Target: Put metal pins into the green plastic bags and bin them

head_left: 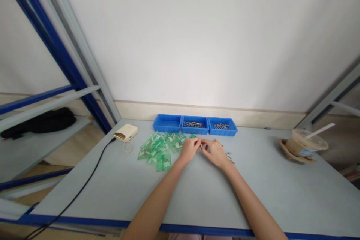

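Observation:
My left hand (191, 147) and my right hand (214, 151) meet above the table, fingertips pinched close together. Whatever lies between them is too small to make out, though a bit of red shows by the right fingers. Beside the left hand spreads a pile of small green plastic bags (159, 144); one bag (163, 162) at its front has small dark pieces in it. Several thin metal pieces (230, 157) lie just right of my right hand, partly hidden by it. Beyond the hands, similar thin metal pieces fill a middle blue bin (194, 130) and a right blue bin (222, 132).
A left blue bin (167, 128) adjoins the other two along the wall. At left sits a cream device (126, 132) with a black cable (92, 178) running off the front edge. A drink cup (305, 143) with a straw stands in a cardboard holder (292, 153) at right.

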`<action>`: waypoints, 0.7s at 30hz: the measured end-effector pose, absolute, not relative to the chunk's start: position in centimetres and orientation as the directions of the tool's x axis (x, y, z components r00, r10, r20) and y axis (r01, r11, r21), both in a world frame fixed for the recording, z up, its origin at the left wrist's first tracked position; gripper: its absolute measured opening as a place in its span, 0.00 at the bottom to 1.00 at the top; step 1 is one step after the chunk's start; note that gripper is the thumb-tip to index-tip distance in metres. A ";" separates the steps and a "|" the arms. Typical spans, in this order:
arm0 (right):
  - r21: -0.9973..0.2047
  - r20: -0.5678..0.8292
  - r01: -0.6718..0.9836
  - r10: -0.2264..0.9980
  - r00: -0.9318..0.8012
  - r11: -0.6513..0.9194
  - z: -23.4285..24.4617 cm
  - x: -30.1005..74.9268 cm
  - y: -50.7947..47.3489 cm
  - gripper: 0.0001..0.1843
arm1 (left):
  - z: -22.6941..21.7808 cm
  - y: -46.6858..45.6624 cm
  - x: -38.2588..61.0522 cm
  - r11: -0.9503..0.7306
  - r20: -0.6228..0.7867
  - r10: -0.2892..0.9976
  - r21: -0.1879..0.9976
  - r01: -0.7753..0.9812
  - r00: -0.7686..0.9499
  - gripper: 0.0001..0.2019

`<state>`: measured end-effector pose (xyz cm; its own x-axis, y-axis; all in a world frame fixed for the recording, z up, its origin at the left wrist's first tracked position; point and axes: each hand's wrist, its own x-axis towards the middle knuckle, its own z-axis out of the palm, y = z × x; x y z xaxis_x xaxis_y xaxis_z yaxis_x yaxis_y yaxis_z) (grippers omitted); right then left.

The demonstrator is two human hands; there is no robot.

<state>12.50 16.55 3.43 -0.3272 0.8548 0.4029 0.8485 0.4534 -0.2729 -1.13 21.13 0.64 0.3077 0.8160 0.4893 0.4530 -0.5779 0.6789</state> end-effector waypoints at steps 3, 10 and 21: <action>-0.171 0.369 0.888 0.863 -0.345 0.428 3.6 12.2 16.1 0.13 | 0.5 21.2 -1.1 -0.574 0.503 0.814 0.622 0.532 0.290 0.19; -0.127 0.366 0.895 0.859 -0.358 0.428 3.8 12.1 16.9 0.18 | 0.7 21.7 -1.5 -0.529 0.481 0.846 0.704 0.474 0.230 0.23; -0.124 0.626 0.972 0.776 -0.078 0.198 9.4 12.8 23.1 0.18 | 1.0 21.5 -2.3 -0.552 0.507 0.829 0.683 0.477 0.234 0.26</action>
<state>12.78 23.07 9.37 -0.0784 0.7762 0.6256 0.9722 0.1984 -0.1243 -2.35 21.45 1.02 0.2341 0.8295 0.5071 0.4774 -0.5524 0.6833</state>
